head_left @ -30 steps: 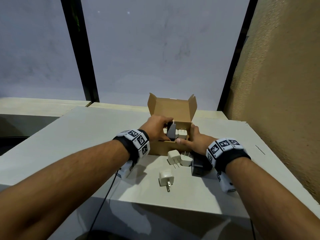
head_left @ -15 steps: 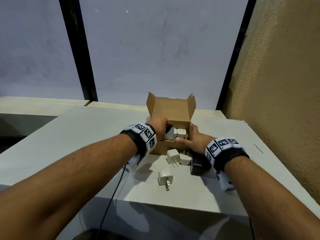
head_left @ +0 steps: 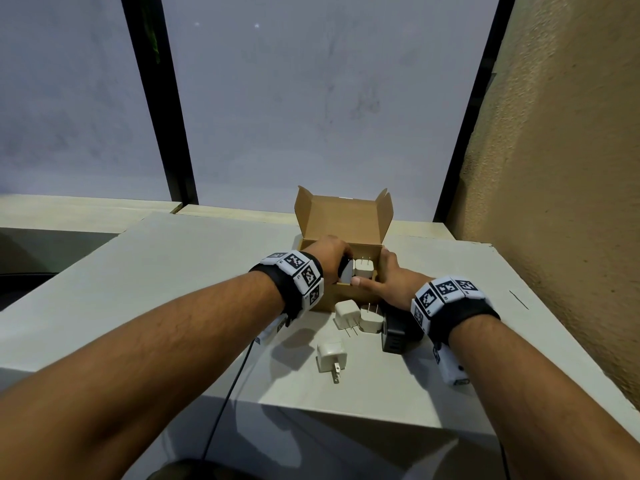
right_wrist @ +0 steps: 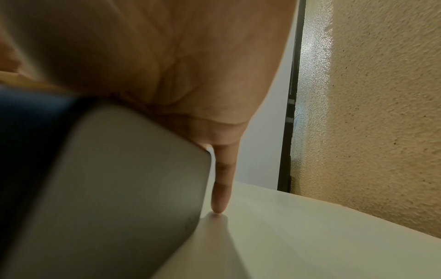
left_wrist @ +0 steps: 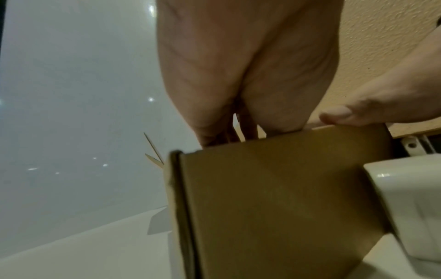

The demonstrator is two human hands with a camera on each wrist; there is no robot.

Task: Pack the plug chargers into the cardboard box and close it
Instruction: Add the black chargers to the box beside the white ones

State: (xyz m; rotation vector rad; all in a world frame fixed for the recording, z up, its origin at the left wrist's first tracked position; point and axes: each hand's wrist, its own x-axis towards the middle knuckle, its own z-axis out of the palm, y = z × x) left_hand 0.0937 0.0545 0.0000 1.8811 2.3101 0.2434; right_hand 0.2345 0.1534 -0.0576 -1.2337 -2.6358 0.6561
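The open cardboard box (head_left: pixel 346 296) stands mid-table with its lid flap (head_left: pixel 343 216) upright at the back. My left hand (head_left: pixel 327 258) reaches in from the left and grips a black charger (head_left: pixel 345 271), set low inside next to a white charger (head_left: pixel 363 270). In the left wrist view the left hand's fingers (left_wrist: pixel 222 132) dip behind the box's front wall (left_wrist: pixel 274 198). My right hand (head_left: pixel 386 280) holds the box's right front corner, thumb (left_wrist: pixel 343 115) on the rim. Three white chargers (head_left: pixel 346 310) (head_left: pixel 372 318) (head_left: pixel 331 356) and another black charger (head_left: pixel 394 332) lie in front.
The pale table (head_left: pixel 173 289) ends in a front edge just behind the nearest loose charger. A textured tan wall (head_left: pixel 554 202) runs along the right. Glass panes with black frames (head_left: pixel 156 98) stand behind. A cable (head_left: pixel 221 410) hangs off the front.
My left hand has lowered the black charger from above the rim down into the box. The right hand has stayed on the box. The loose chargers have not moved.
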